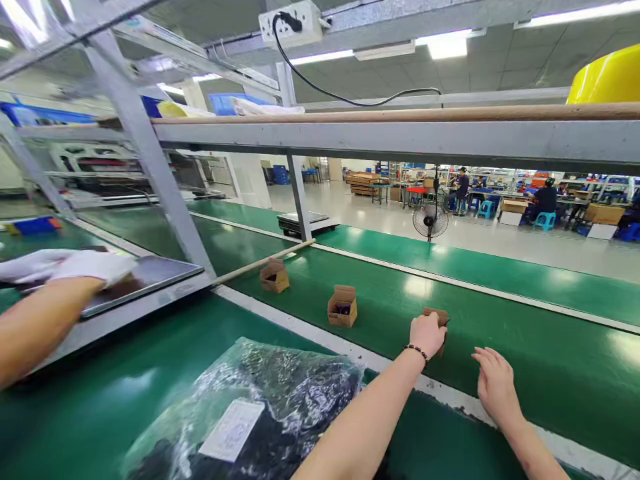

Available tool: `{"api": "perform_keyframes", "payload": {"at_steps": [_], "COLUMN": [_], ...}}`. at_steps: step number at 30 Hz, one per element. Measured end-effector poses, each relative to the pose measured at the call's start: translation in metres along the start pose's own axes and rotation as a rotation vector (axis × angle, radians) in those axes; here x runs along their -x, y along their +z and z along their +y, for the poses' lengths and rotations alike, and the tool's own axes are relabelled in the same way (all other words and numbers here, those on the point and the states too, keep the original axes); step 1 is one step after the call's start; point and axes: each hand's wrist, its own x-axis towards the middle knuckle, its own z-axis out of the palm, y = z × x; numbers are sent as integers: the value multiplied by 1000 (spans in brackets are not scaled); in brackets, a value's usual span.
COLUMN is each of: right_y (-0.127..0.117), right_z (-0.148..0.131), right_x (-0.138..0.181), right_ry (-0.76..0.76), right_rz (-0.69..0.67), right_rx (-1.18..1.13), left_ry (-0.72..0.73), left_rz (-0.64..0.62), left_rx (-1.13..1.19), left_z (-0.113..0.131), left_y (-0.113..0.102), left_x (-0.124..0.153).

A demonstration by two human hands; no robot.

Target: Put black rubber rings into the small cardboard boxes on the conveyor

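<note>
With my left hand [427, 333], a beaded bracelet at its wrist, I grip a small cardboard box [442, 319] on the green conveyor belt [500, 300]. Most of that box is hidden behind the fingers. My right hand [497, 383] hovers over the belt's near side, apart from the box, its fingers stretched out and empty. Farther left on the belt stands an open cardboard box [343, 315] with something dark inside, and beyond it another open cardboard box [275, 280]. A clear plastic bag [280, 373] of dark items, with a white label [233, 430], lies on the near surface.
At left, a co-worker's white-gloved hand [95, 267] is over a flat metal-topped plate [155, 277]. A wooden stick [265, 261] crosses the belt beside a grey frame post [299, 200]. A shelf beam [380, 137] spans overhead. A fan [430, 219] stands beyond the belt.
</note>
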Motion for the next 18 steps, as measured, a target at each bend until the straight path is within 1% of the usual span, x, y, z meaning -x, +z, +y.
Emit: {"api": "perform_keyframes", "payload": {"at_steps": [4,6,8,10,12,15,18], "right_y": [-13,-24,-39,-56,-73,-94,-108], "right_z": [7,8,7,7,10,16,15], "right_x": [19,29,39,50,63,85,103], "right_ry": [37,39,36,11,-18,-45,-53], "right_rz": [-17,-28,-37,-44,-55,-66,-6], "right_rx": [-41,-78,-113,-141,-160,-175,-187], "left_ry": [-20,0,53,124,183,207,181], "left_rz": [35,36,9,-60,-171,-343,-432], "left_rx": [-13,-27,-42,-59,-89,-162,-237], "left_z": [-19,-29,-38,-47,-56,-67,-74], "left_y": [-23,-38,-54,-67,-73,-72,-63], "left_x": [6,16,32,52,75,107,128]}}
